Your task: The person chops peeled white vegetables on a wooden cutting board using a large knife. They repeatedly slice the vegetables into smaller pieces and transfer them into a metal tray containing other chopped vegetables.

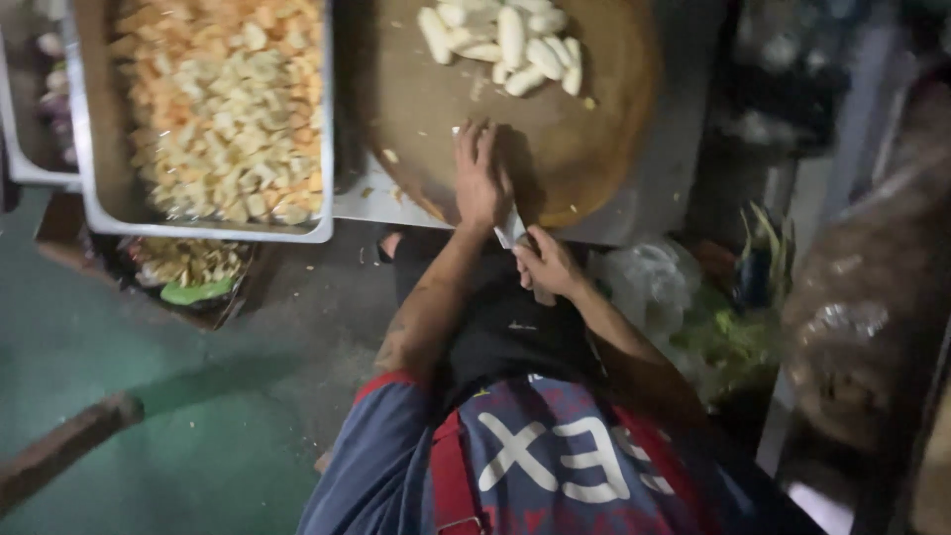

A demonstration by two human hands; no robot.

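Overall light: dim and uneven, with a warm tone.
Brightest part: just above the left hand (480,178), on the round wooden board (594,129), and on the metal tray (99,213) far to its left.
Shadow: a dark one falls on the board just right of the left hand.
Darkest part: far right of the right hand (547,263), almost black.
Sharpness: soft everywhere, with motion blur; the right edge is smeared.
Floor (149,396) below the hands: dull green and grainy.

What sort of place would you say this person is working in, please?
Probably a commercial or market kitchen's prep area: a large round wooden chopping board with peeled white vegetable pieces, a big steel tray of diced vegetables, and bagged greens beside it.
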